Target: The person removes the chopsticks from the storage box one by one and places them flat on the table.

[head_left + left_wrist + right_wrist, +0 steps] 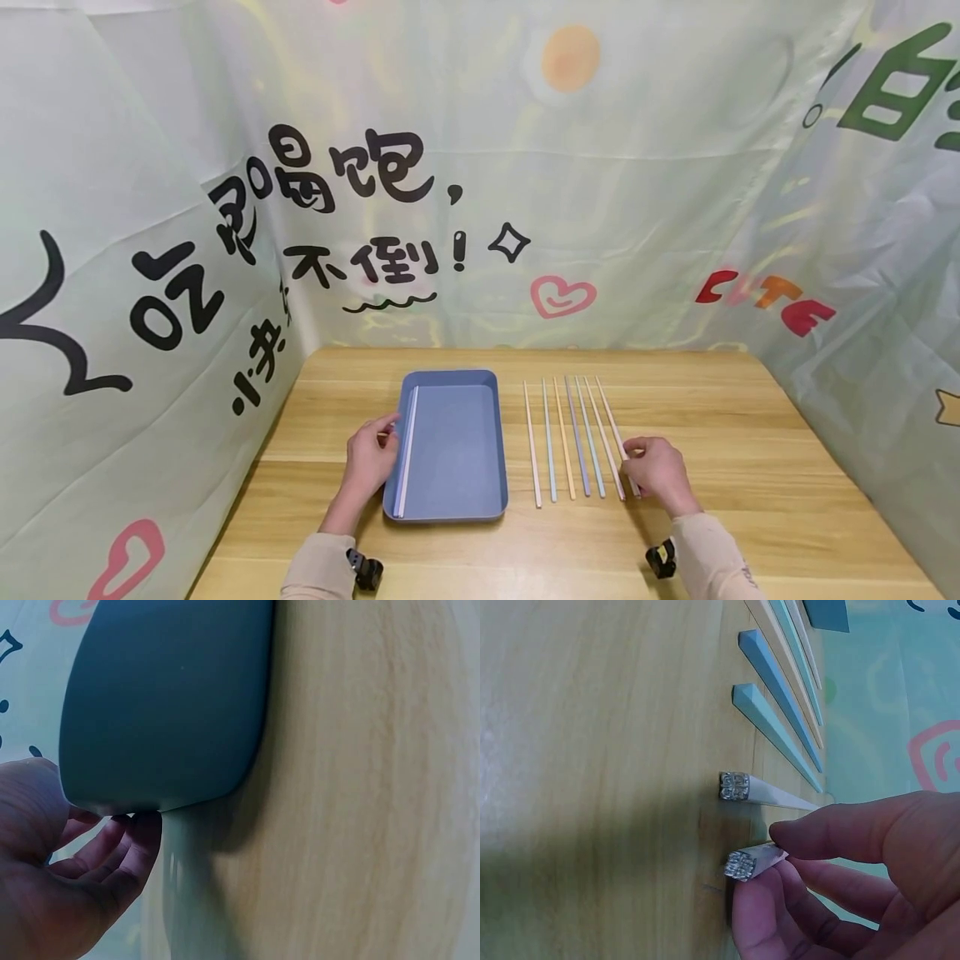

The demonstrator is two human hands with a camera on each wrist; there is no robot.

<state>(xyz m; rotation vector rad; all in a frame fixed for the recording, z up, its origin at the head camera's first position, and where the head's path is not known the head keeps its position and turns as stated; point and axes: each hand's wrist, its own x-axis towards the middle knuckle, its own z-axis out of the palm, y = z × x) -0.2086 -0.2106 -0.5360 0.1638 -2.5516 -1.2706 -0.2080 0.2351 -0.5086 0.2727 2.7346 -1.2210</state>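
Note:
A shallow blue tray (457,450) lies on the table, left of centre. Inside it, a white chopstick (408,454) and a purplish chopstick (397,504) run along the left wall. My left hand (369,458) grips the tray's left rim, its fingertips against the outer side in the left wrist view. To the right of the tray, my right hand (660,471) pinches the near end of the rightmost chopstick (761,859), pale with a silvery textured tip. Just left of it lies a similar silver-ended chopstick (739,786).
Several more chopsticks lie side by side between tray and right hand, among them a pink one (532,442), a yellow one (564,437) and a purple one (577,437). Printed cloth (637,225) walls the wooden table (780,467) at the back and sides.

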